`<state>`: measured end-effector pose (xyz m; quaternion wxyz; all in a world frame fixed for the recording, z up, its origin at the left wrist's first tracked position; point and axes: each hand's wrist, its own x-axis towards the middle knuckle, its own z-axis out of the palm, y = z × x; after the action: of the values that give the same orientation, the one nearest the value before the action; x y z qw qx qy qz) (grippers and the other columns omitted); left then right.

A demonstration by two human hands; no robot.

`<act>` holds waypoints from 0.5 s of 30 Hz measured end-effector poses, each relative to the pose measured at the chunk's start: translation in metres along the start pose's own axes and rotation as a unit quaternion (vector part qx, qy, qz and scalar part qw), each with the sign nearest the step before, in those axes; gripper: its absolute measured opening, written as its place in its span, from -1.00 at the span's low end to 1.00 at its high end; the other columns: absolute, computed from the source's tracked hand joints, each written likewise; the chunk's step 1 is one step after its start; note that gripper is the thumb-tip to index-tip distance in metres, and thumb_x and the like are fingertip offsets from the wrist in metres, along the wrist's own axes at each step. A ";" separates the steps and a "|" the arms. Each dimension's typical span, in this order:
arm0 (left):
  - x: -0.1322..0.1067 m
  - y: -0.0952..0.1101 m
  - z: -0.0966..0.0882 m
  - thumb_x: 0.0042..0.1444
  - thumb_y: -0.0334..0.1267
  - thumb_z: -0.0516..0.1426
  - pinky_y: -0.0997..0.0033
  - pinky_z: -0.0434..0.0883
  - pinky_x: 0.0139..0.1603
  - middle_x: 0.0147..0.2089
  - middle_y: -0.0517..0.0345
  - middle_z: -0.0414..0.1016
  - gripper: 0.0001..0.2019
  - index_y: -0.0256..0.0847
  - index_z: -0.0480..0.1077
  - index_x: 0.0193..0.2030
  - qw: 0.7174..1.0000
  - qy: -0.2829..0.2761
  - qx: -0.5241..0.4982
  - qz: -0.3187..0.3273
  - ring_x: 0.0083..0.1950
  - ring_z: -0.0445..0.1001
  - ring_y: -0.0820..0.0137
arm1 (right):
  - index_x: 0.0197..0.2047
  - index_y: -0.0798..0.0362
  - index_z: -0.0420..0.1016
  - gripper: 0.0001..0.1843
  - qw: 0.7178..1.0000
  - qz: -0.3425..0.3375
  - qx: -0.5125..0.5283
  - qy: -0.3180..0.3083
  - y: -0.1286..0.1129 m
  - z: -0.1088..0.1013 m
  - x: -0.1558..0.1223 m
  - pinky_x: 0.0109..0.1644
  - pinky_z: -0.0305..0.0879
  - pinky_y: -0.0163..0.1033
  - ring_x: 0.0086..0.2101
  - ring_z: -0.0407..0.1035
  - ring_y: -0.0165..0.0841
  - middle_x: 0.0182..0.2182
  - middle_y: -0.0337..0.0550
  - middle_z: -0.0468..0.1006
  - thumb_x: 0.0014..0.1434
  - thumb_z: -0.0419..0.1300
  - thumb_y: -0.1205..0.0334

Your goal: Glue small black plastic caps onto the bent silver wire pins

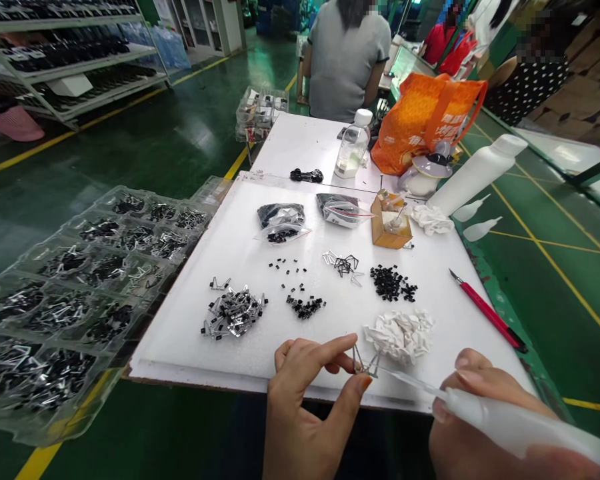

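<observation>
My left hand (315, 393) pinches a small bent metal frame (366, 363) between thumb and fingers, just above the table's front edge. Wrapped in my right hand (500, 407) is a white squeeze bottle (485, 410), its thin clear nozzle pointing left, the tip close to the metal frame; I cannot tell if they touch. Behind them lies crumpled white tissue (403, 335). To the left are a heap of metal frames with black ends (235, 312) and a small pile of black pieces (306, 307). Another black pile (391, 283) lies beyond the tissue.
A red craft knife (490, 313) lies at the right edge, near a tilted white bottle (480, 173). Zip bags (281, 220), a wooden box (391, 230) and an orange bag (425, 123) stand farther back. Compartment trays (75, 293) flank the table's left. A person (347, 60) sits ahead.
</observation>
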<state>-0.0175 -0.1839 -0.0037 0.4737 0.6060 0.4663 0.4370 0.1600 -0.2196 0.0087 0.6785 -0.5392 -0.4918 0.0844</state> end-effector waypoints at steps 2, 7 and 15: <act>0.000 0.001 0.001 0.22 -0.40 0.28 0.16 0.37 0.06 -0.27 0.41 0.58 -0.54 0.36 0.51 0.10 1.000 0.007 -0.005 0.001 -0.19 0.54 0.35 | -0.41 -0.07 0.74 -0.42 1.000 0.009 0.000 0.012 0.000 -0.002 0.002 -0.38 0.22 -0.05 -0.69 0.28 -0.30 -0.72 -0.22 0.46 0.27 0.14 -0.32; 0.002 0.004 0.003 0.17 -0.41 0.30 0.20 0.38 -0.01 -0.31 0.42 0.58 -0.55 0.33 0.55 0.06 1.000 0.023 -0.013 0.005 -0.24 0.54 0.37 | -0.49 -0.04 0.72 -0.42 0.999 0.031 -0.002 0.036 0.004 0.003 -0.001 -0.33 0.21 -0.01 -0.67 0.28 -0.29 -0.72 -0.18 0.46 0.19 0.21 -0.36; 0.005 0.005 0.002 0.14 -0.43 0.32 0.22 0.40 -0.08 -0.34 0.38 0.59 -0.56 0.26 0.58 0.04 0.999 0.036 -0.021 0.017 -0.27 0.55 0.36 | -0.25 -0.08 0.75 -0.48 0.998 -0.030 0.011 0.056 0.014 0.015 -0.019 -0.30 0.15 -0.03 -0.70 0.21 -0.33 -0.69 -0.25 0.47 0.38 0.05 -0.18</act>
<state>-0.0144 -0.1801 0.0011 0.4612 0.5878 0.4634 0.4765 0.1451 -0.2162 -0.0144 0.7128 -0.5211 -0.4678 0.0392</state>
